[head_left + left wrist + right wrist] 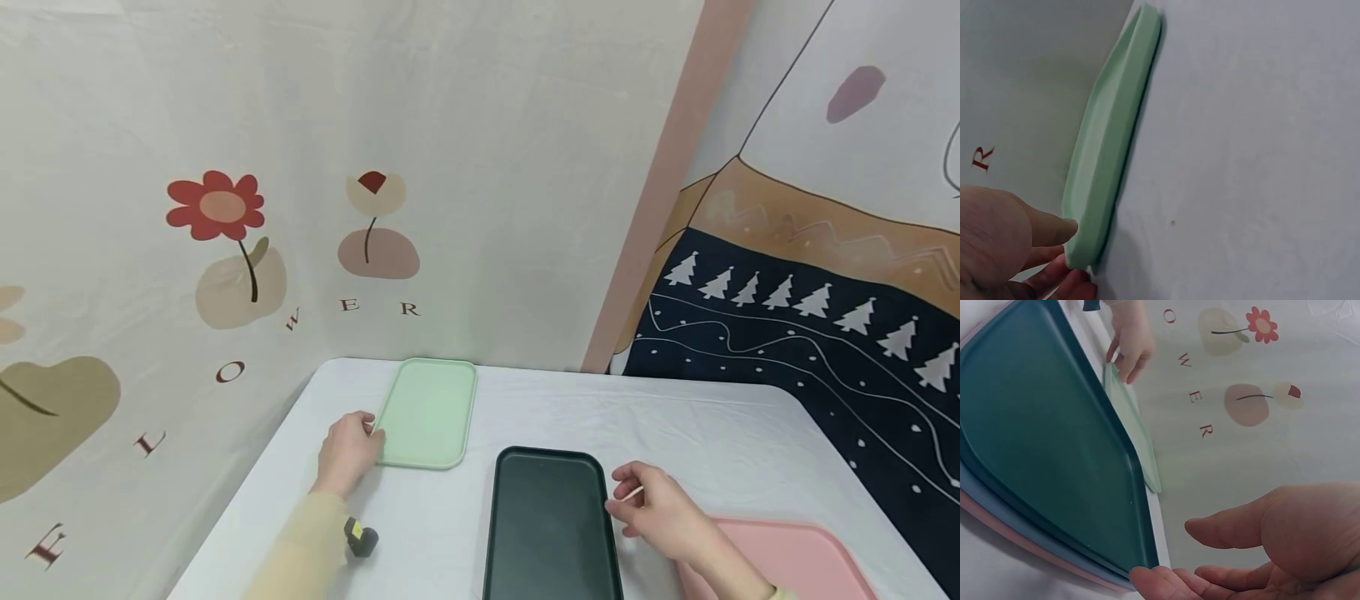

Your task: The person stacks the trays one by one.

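A light green tray [427,414] lies at the back left of the white table. My left hand [350,452] pinches its near left corner; in the left wrist view the thumb [1054,229] presses the rim and the other fingers are partly hidden below. Nearer the front lies a dark green tray [551,525]. Beside its right edge is my right hand [660,508], thumb and fingers apart with nothing between them. Whether a fingertip touches the tray's rim I cannot tell. The right wrist view shows a blue rim [1019,519] and a pink rim [997,525] along the dark green tray's edge.
A pink tray [795,550] lies at the front right, partly behind my right forearm. A small black object with a yellow mark [362,539] is by my left sleeve. A printed cloth wall [510,208] rises behind the table [675,425].
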The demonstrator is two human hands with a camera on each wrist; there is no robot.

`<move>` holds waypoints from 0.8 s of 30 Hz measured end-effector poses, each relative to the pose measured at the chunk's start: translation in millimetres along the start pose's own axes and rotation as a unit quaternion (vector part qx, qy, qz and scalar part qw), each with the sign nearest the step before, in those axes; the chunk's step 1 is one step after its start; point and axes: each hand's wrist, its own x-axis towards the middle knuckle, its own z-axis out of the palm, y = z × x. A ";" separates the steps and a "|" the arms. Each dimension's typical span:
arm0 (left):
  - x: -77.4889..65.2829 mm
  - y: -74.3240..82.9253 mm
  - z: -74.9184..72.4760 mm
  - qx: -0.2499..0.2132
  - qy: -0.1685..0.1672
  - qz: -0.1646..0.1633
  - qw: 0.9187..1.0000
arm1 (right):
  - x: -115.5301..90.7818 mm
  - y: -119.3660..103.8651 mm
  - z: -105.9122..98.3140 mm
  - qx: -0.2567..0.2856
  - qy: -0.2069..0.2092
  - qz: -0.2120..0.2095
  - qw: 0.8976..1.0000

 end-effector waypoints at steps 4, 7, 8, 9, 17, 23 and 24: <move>4.7 -2.6 4.4 -0.001 -0.016 -0.010 1.000 | 0.2 3.0 1.2 0.003 -0.004 -0.007 1.000; 6.6 -1.1 5.6 -0.002 -0.019 -0.016 1.000 | 0.2 3.5 1.9 0.003 -0.006 -0.011 1.000; 7.1 -0.1 5.7 -0.003 -0.020 -0.018 1.000 | 0.4 3.5 2.0 0.003 -0.008 -0.011 1.000; 7.5 0.9 5.7 -0.003 -0.021 -0.020 1.000 | 0.9 3.2 2.0 0.003 -0.009 -0.009 1.000; 13.3 5.1 5.3 -0.006 -0.042 -0.030 0.999 | 12.1 -4.1 3.6 -0.003 -0.025 0.024 0.999; 15.5 1.2 3.0 -0.016 -0.050 -0.031 0.998 | 16.9 -9.6 6.1 -0.004 -0.036 0.007 0.999; 15.3 0.7 2.5 -0.018 -0.051 -0.031 0.998 | 17.8 -10.7 6.5 -0.004 -0.037 0.004 0.999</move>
